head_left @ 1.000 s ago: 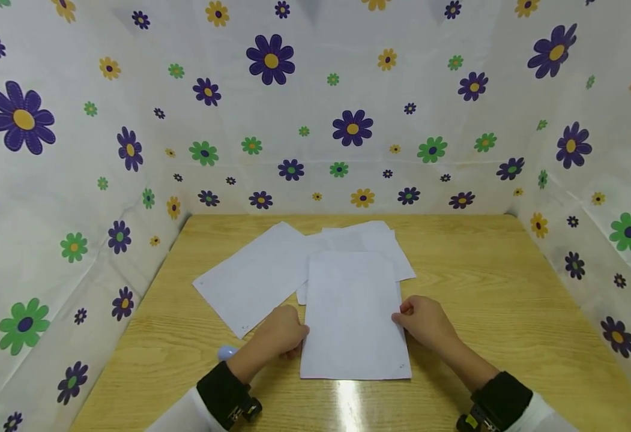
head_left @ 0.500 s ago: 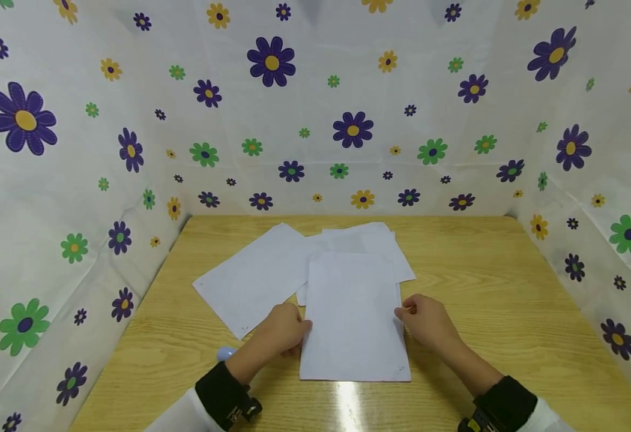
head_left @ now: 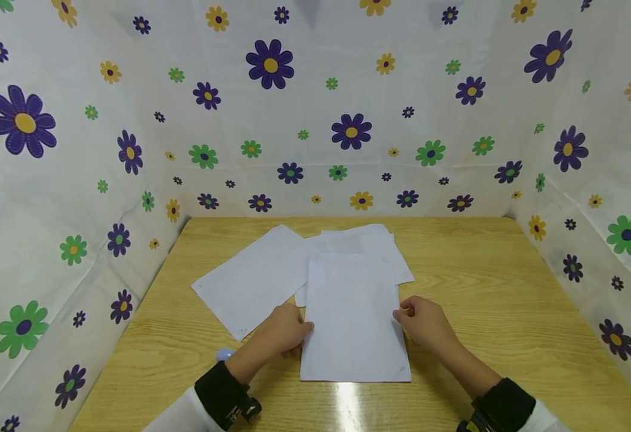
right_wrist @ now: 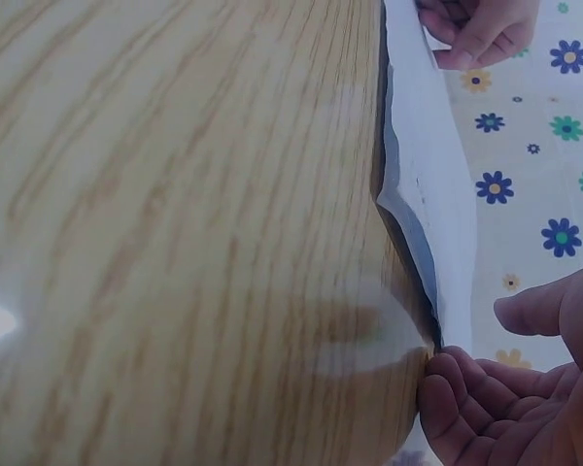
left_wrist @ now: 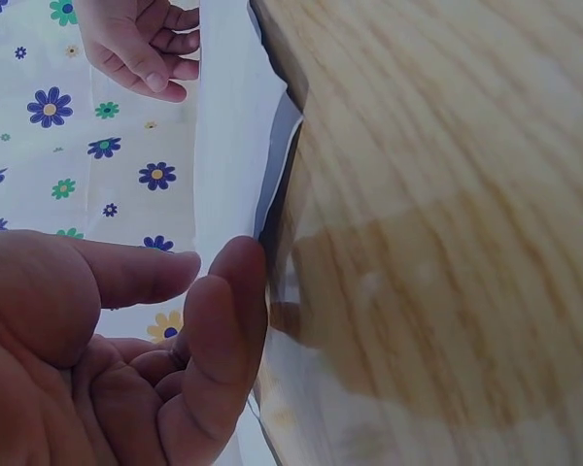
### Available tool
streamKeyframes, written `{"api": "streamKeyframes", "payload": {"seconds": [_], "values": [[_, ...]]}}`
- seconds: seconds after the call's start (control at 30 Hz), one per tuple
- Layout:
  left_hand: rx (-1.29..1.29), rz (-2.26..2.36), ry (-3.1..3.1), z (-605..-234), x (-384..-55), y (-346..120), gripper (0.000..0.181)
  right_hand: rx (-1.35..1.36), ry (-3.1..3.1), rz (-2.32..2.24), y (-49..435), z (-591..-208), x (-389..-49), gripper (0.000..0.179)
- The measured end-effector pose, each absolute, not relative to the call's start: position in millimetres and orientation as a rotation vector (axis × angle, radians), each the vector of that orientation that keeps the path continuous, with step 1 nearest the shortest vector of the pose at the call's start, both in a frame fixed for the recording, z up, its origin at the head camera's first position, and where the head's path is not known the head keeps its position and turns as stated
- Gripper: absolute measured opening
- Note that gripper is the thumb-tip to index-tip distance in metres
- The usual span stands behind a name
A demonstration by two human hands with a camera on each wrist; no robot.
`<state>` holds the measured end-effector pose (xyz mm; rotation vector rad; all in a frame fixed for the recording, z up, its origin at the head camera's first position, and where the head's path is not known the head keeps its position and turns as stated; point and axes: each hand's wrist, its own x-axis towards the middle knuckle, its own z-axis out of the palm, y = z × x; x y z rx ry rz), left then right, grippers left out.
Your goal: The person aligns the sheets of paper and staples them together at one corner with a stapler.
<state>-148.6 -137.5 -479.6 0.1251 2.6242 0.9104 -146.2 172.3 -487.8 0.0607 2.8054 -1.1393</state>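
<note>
A white paper sheet [head_left: 350, 324], or thin stack, lies upright before me, with small marks at its lower right corner. My left hand [head_left: 281, 329] is at its left edge. Thumb and index finger meet the paper there and pinch it. At the right edge is my right hand [head_left: 428, 324], its loosely bent fingertips touching the paper. The right wrist view shows the right thumb [right_wrist: 539, 306] raised apart from the index finger. Both wrist views show the near paper edge [left_wrist: 284, 121] rippled and slightly lifted off the table.
A tilted white sheet [head_left: 256, 276] lies to the left. More overlapping sheets [head_left: 398, 264] lie behind the front one. A light blue rounded object [head_left: 224, 354] is partly hidden by the left arm. The wooden table [head_left: 472, 264] meets a flowered cloth [head_left: 315, 108] on three sides.
The paper stays almost in place. My hands make only slight shifts at its two side edges, and the head view tilts a little.
</note>
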Motion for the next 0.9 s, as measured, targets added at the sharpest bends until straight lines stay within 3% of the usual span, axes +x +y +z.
{"api": "streamKeyframes", "payload": {"seconds": [0.53, 0.9], "values": [[0.121, 0.876, 2.592, -470.2, -151.3, -142.7, 0.039, 0.068, 2.772, -1.281, 168.4, -479.1, -144.8, 0.029], [0.148, 0.818, 2.619, -440.4, -166.9, -157.3, 0.029, 0.037, 2.713, -1.39, 133.3, -472.8, -154.1, 0.024]]}}
